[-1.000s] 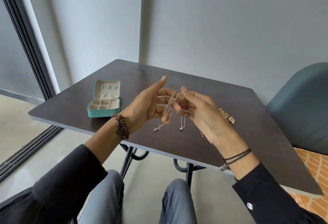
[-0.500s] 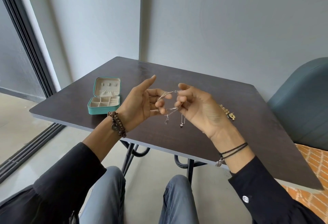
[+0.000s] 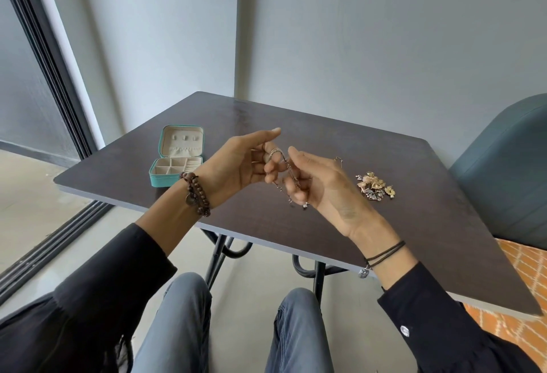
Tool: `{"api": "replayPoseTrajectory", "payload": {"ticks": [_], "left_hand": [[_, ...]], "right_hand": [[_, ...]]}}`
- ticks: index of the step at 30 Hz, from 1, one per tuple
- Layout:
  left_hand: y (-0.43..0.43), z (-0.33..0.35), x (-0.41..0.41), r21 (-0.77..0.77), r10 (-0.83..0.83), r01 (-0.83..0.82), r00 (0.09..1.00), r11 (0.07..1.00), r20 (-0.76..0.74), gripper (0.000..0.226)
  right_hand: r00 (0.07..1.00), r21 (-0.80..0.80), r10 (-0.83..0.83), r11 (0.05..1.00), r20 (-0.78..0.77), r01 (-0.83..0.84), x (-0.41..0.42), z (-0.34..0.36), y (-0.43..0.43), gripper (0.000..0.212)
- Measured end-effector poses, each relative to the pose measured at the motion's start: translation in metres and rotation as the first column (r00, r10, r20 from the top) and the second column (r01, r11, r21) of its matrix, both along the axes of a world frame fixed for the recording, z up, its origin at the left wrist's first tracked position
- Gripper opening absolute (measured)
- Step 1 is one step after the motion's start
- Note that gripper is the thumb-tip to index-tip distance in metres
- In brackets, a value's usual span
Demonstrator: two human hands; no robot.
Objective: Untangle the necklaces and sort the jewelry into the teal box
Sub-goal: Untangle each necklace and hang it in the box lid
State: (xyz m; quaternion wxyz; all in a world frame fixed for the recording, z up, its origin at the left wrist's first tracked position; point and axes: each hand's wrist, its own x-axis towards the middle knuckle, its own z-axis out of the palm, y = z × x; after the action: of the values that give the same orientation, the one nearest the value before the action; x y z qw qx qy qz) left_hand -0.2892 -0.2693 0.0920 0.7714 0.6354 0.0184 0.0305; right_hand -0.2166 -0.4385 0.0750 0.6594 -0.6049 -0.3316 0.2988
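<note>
Thin silver necklaces (image 3: 286, 174) hang tangled between my two hands above the middle of the dark table (image 3: 429, 224). My left hand (image 3: 236, 165) has chain looped over its curled fingers, its forefinger stretched out. My right hand (image 3: 322, 186) pinches the same chains from the right, fingers curled. Small pendants (image 3: 305, 205) dangle under the hands. The teal box (image 3: 174, 161) stands open at the left of the table, its cream compartments showing. A heap of gold and silver jewelry (image 3: 374, 185) lies on the table right of my right hand.
A teal upholstered chair (image 3: 503, 171) stands at the table's right side. Grey walls close off the back, and a dark sliding-door frame (image 3: 44, 56) runs along the left. My knees sit under the table's near edge (image 3: 266, 244).
My hands have drawn closer together and the chains hang shorter, bunched between the fingers. The dangling pendants have swung toward my right hand.
</note>
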Motion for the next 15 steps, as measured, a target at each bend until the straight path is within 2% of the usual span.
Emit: {"api": "replayPoseTrajectory", "payload": {"ticks": [4,7,12,15], "left_hand": [[0.001,-0.005,0.001,0.022,-0.004,0.004,1.0,1.0,-0.011,0.043],[0.002,-0.012,0.002,0.109,-0.016,0.012,0.999,0.994,0.03,0.034],[0.01,-0.018,-0.003,0.132,-0.019,0.01,0.998,0.991,0.064,0.025],[0.014,-0.02,-0.005,0.138,-0.036,0.026,0.997,0.99,0.069,0.025]], "right_hand": [[0.999,-0.029,-0.028,0.999,-0.034,0.027,-0.002,0.004,0.004,0.036],[0.998,-0.03,-0.053,0.998,-0.034,0.052,0.0,0.004,0.007,0.031],[0.983,0.16,-0.005,0.986,-0.182,0.035,0.004,-0.005,0.016,0.026],[0.962,0.213,0.022,0.976,-0.272,0.038,0.005,-0.012,0.021,0.026]]}}
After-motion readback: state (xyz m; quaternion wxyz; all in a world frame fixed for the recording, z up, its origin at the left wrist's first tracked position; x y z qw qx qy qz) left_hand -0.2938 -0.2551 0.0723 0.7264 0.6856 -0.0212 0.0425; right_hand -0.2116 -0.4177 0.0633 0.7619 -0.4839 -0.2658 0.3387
